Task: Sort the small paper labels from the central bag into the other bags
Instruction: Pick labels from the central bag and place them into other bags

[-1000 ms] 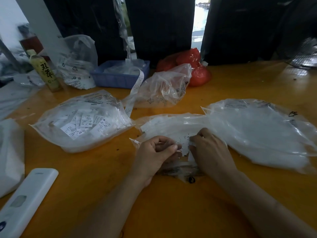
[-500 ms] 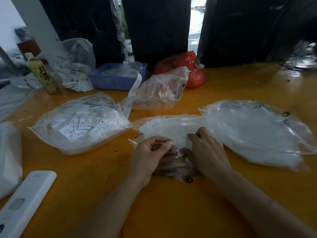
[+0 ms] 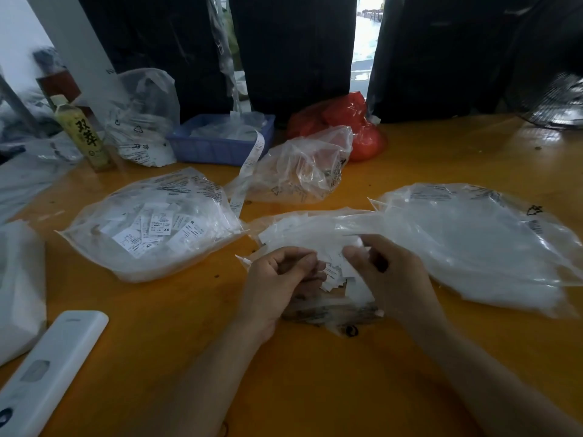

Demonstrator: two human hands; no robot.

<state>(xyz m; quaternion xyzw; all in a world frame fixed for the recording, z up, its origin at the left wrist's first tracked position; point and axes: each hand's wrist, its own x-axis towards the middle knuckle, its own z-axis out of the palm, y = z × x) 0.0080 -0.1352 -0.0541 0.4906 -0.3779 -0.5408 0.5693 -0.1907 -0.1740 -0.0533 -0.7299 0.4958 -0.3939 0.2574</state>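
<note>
While bent over the orange worktop (image 3: pixel 315 389), working both hands at the mouth of the central bag (image 3: pixel 315 230), a clear plastic one lying flat between the other bags. Left hand (image 3: pixel 277 279) curled tight, fingers (image 3: pixel 303 258) folded in toward the thumb, pinching what looks like a small clutch of paper labels (image 3: pixel 332 277), white slips with dark print fanned out just past the knuckles. Right hand (image 3: pixel 388 272) hooked over from the other side, fingers bent and narrow, thumb and forefinger closed onto the same little heap of slips and the plastic there; hard to tell whether gripping paper, plastic or both. Hands nearly touching each other over the bag. To the left, well filled and lying flat, a left bag (image 3: pixel 151 228) with many printed slips showing through, an "XS" mark readable. To the right, a large right bag (image 3: pixel 473 241), flat and milky, its edge overlapping the central one. Further back, a crumpled clear bag (image 3: pixel 303 171) with a paper strip (image 3: pixel 249 171) trailing down from a blue basket (image 3: pixel 220 146). Behind that, a red bag (image 3: pixel 347 121). Far left, a green drink bottle (image 3: pixel 85 134) standing upright. Near left corner, a white remote (image 3: pixel 47 373) lying flat.
</note>
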